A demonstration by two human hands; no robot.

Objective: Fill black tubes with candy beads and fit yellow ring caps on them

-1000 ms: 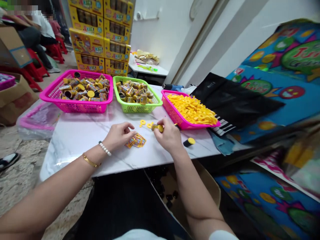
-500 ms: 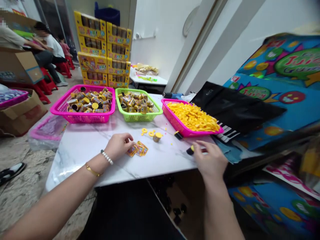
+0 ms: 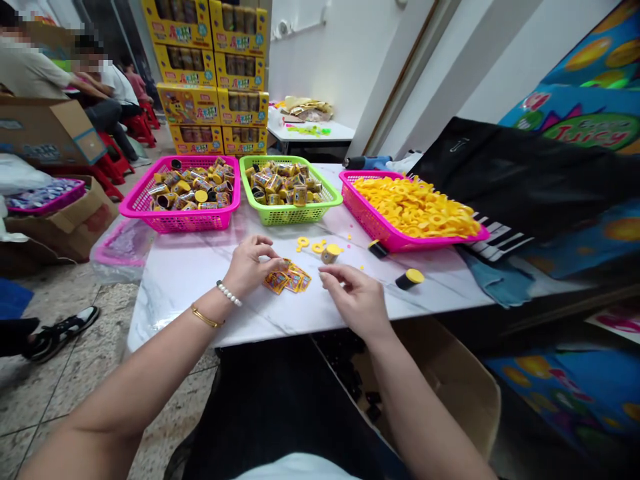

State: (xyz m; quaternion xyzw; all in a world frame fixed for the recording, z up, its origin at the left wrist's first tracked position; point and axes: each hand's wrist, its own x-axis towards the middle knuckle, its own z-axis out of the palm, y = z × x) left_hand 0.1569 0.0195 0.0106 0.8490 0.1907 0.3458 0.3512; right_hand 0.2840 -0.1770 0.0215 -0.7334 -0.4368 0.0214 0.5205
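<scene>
My left hand (image 3: 253, 267) is over the left side of a small fanned pile of printed labels (image 3: 296, 279), thumb and forefinger pinched on the edge of one label. Just right of the pile, my right hand (image 3: 356, 297) has its fingers curled, the thumb and forefinger tips slightly apart with nothing visible between them. Behind its fingers stands a small printed cup (image 3: 330, 255) with a yellow top. Two yellow ring-shaped pieces (image 3: 319, 247) lie beside that cup. A black cup with a yellow lid (image 3: 410, 279) lies tilted to the right, and another black cup (image 3: 377, 249) rests against the pink basket.
A pink basket (image 3: 200, 222) and a green basket (image 3: 295, 215) hold printed cups; another pink basket (image 3: 425, 245) holds yellow pieces. Yellow boxes (image 3: 193, 107) are stacked behind. A black bag (image 3: 520, 180) lies at the right. People sit at the far left.
My right hand has let go of the black cup with the yellow lid and moved left toward the labels. My left hand stays at the pile. The view has tilted down.
</scene>
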